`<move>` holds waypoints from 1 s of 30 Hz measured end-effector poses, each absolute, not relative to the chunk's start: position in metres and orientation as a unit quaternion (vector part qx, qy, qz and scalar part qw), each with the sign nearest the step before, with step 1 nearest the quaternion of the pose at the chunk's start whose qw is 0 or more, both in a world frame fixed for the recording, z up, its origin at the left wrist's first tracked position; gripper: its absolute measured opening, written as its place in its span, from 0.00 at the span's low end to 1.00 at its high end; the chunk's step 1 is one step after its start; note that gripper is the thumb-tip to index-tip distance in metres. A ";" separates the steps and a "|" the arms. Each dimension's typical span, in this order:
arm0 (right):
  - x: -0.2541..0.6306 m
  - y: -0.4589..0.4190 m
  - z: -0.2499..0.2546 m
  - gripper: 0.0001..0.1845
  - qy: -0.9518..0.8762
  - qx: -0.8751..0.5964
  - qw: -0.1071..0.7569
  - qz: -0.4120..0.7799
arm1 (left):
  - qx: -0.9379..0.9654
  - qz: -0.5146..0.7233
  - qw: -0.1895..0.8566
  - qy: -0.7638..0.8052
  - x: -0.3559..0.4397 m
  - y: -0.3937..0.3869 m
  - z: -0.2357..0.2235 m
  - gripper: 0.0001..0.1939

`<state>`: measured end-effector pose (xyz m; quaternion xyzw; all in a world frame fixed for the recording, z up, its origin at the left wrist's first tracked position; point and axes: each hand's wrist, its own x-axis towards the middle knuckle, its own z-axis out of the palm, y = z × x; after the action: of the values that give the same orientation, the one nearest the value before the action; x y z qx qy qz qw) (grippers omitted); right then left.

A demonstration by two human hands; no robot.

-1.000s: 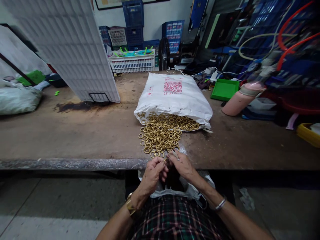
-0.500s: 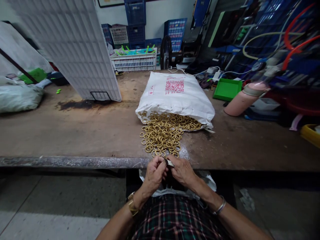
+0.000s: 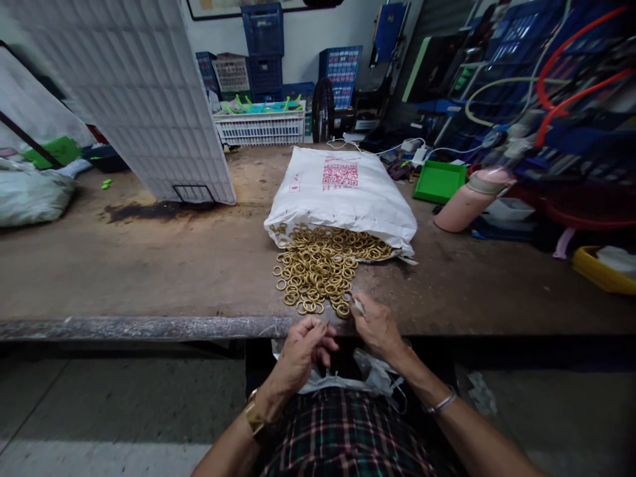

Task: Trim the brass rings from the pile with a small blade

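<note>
The left hand (image 3: 299, 352) hung just off the front edge of the bench (image 3: 189, 278), palm turned inward, its thumb and forefinger nearly together and the other fingers loosely curled; whether anything was pinched there could not be told. The right hand (image 3: 377, 329) was at the bench's edge, half closed, with a small pale object (image 3: 358, 306) gripped between thumb and fingers, too little of it showing to name. Its fingertips were close beside the nearest of the brass-coloured rings (image 3: 318, 271), though contact with them could not be made out. The rings lay in a loose heap on the bench, spilling forward from the open mouth of a white sack (image 3: 342, 195) printed with a red square code, and more of them filled the sack's opening. The sack lay on its side, mouth toward the person. A gold-coloured band (image 3: 254, 414) circled the left wrist and a silver bangle (image 3: 442, 401) the right. To the sack's right were a green tray (image 3: 440, 182) and a tilted pink bottle (image 3: 470, 202); to its left a tall white ribbed panel (image 3: 169, 106) leaned over a dark stain (image 3: 142, 212) on the bench.
</note>
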<state>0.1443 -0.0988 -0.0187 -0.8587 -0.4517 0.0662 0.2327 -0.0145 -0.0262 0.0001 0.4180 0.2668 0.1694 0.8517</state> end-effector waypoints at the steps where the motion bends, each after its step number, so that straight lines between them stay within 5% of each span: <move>1: 0.150 -0.098 -0.019 0.11 -0.426 -0.872 0.235 0.063 | 0.395 0.170 0.859 0.277 -0.014 -0.025 -0.002 0.17; 18: 0.163 -0.074 -0.014 0.10 -0.419 -0.898 0.130 0.047 | 0.269 0.162 0.912 0.263 -0.014 -0.019 -0.013 0.12; 24: 0.166 -0.079 -0.015 0.08 -0.394 -0.878 0.255 0.092 | 0.365 0.174 0.867 0.292 -0.008 -0.021 -0.013 0.15; 30: 0.132 -0.080 -0.007 0.08 -0.407 -0.771 0.436 0.225 | 0.588 0.259 0.701 0.311 0.000 -0.024 -0.012 0.11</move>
<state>0.1319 -0.0797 -0.0066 -0.7705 -0.4071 0.2252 0.4357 -0.0002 -0.0236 -0.0124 0.5878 0.3107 0.2593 0.7006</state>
